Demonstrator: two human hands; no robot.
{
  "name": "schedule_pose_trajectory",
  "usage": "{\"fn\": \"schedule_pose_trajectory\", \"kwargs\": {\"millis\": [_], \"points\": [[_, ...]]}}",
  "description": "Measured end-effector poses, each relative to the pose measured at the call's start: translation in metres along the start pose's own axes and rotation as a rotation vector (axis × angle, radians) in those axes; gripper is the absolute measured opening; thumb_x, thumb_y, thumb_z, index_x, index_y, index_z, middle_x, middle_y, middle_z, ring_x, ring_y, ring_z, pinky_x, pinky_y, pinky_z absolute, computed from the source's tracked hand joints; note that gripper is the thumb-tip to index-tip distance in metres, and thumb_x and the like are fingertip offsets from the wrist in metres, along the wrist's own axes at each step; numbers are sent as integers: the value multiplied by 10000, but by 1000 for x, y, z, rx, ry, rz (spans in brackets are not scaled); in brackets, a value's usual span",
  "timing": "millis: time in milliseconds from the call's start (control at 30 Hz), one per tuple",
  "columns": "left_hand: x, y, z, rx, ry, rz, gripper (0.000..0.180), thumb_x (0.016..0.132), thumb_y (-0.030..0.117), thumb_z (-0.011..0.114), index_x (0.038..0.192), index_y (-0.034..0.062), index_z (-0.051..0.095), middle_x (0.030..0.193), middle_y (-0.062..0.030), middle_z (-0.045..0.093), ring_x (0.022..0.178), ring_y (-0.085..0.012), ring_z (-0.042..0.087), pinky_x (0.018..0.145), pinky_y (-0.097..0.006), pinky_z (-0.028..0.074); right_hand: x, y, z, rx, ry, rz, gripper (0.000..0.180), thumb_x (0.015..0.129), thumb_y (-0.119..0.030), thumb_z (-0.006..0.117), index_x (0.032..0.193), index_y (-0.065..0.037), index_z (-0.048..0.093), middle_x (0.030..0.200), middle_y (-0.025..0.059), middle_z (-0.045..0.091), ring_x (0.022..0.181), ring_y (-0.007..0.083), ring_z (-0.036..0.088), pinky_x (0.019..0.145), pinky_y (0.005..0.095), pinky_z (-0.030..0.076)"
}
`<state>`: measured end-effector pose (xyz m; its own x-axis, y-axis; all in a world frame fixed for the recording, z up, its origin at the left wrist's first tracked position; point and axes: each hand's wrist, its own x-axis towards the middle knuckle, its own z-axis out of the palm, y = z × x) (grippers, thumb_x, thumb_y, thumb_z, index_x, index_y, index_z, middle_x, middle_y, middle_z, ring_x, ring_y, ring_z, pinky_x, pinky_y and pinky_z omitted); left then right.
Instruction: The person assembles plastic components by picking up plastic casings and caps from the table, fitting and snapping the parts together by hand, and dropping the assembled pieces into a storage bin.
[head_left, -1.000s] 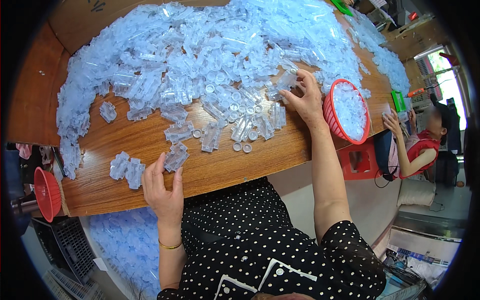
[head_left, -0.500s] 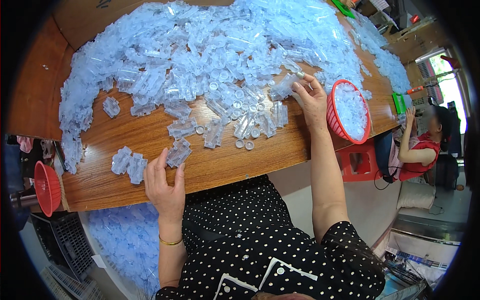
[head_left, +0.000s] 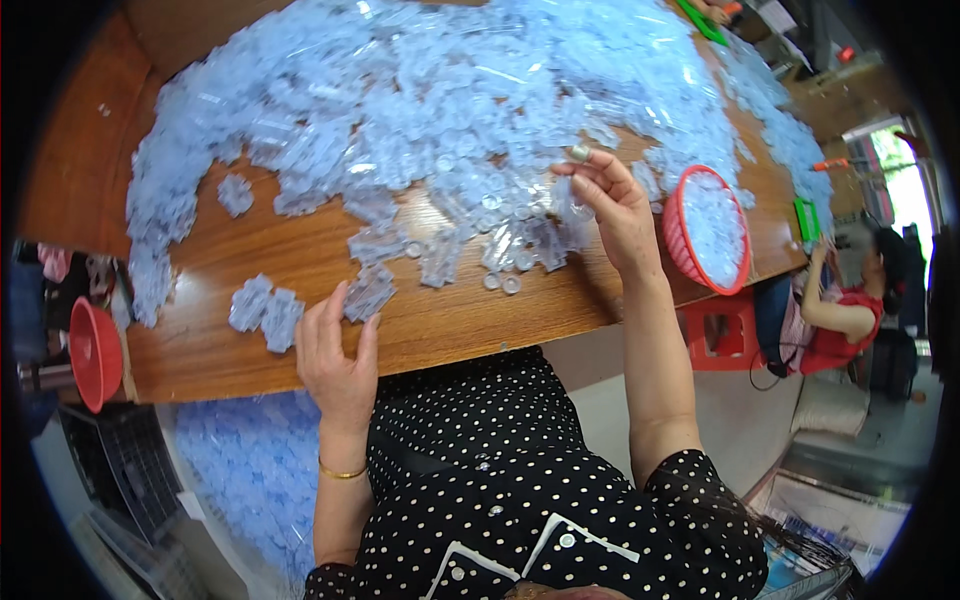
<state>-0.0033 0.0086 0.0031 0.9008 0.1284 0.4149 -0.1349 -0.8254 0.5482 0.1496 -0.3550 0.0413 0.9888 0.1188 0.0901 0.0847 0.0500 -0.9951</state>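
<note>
Clear piece by left fingers: outline blurred.

A large heap of clear plastic pieces covers much of the brown wooden surface, and the left grip is spread, thumb and fingers apart, beside one loose piece. The right grip has thumb and forefinger close together, blur hiding what they hold, near a filled red basket; farther right sits a co-worker in red.
</note>
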Motion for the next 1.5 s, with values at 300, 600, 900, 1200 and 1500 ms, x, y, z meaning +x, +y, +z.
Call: {"fn": "schedule_pose_trajectory", "kwargs": {"millis": [300,600,900,1200,1500], "points": [[-2,-6,4,-223,-17,25,1002,817,51,944,1698,56,468,1262,-139,767,1081,-285,733,975,-410,612,-6,-16,173,-381,-779,-277,283,972,-68,818,1234,-15,725,1138,125,759,965,300,745,854,403,612],[-6,-8,-3,-207,-6,12,1072,806,50,936,1727,29,386,1217,-104,795,1072,-272,724,1000,-402,598,-32,5,175,-846,-561,-657,312,887,-145,884,1169,-103,757,1342,49,754,1242,298,689,1049,463,510],[-7,-10,5,-199,54,43,1063,770,79,960,1700,56,448,1196,-42,777,1021,-249,703,935,-395,589,-41,-3,166,-958,-590,-576,331,879,-176,883,1189,-131,775,1332,33,750,1227,272,698,1069,454,507],[-6,-9,5,-208,53,34,1056,761,73,959,1695,64,465,1159,-25,769,974,-237,681,912,-396,584,-47,-13,178,-967,-557,-552,270,882,-201,887,1129,-164,784,1272,22,757,1144,268,710,1045,458,506],[-7,-11,11,-145,90,69,1009,778,112,931,1685,69,489,1113,-40,746,977,-257,679,915,-407,577,-61,-15,203,-1156,-413,-492,496,820,-421,948,1133,-93,745,1273,77,749,1131,292,716,1014,467,503]]}}
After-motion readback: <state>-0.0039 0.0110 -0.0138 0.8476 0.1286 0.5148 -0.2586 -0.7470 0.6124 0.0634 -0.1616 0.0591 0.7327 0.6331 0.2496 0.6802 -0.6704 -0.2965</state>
